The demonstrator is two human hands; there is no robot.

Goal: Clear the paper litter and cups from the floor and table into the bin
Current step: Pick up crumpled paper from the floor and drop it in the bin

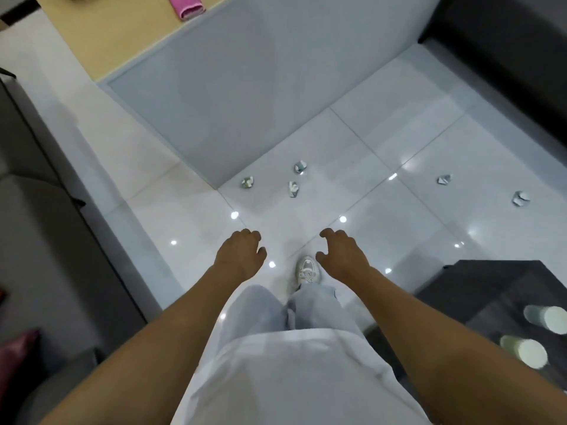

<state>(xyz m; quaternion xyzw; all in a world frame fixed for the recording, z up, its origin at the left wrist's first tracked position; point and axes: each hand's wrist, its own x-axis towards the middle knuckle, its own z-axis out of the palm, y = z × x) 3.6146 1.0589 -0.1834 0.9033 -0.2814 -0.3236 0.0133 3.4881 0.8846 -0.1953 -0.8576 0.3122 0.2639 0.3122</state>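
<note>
Several crumpled paper scraps lie on the glossy white tile floor ahead of me: one [247, 182] near the grey wall panel, one [293, 189] beside it, one [300, 167] just beyond, and two farther right [445, 179] [520, 198]. Two pale cups [544, 319] [526, 351] stand on a dark low table [491, 289] at my lower right. My left hand [239, 254] and my right hand [340, 256] hang in front of me above the floor, fingers loosely curled, holding nothing. No bin is in view.
A grey panel [245, 87] rises ahead with a beige counter [116, 35] and a pink cloth [187, 6] on top. Grey furniture [46, 240] lines the left side. A dark sofa [506, 56] sits at the upper right. My white shoe [307, 269] stands between my hands.
</note>
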